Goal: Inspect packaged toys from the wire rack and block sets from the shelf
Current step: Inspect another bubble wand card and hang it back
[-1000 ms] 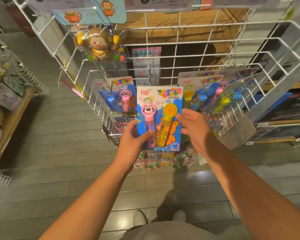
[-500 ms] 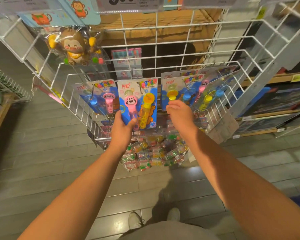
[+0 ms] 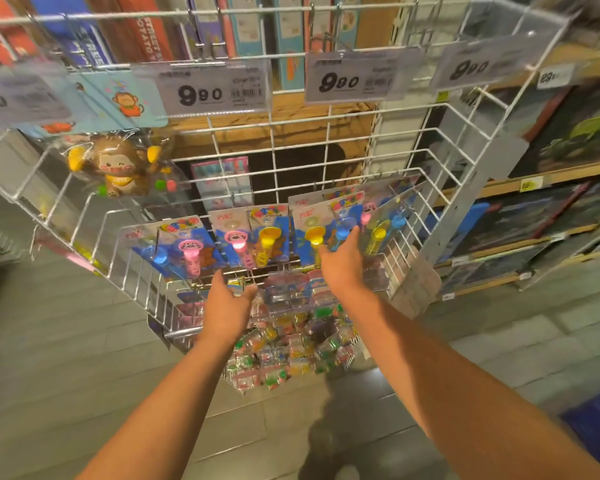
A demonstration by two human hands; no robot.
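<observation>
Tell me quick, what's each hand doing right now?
Left hand: open, holding nothing, just below the pink-and-yellow toy pack.
Right hand: open, fingers stretched toward the hanging packs; contact unclear.

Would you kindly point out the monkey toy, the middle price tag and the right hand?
monkey toy (image 3: pixel 118 169): head view, on its brown face.
middle price tag (image 3: pixel 340 79): head view, on the printed digits.
right hand (image 3: pixel 342 265): head view, on the back of the hand.
</observation>
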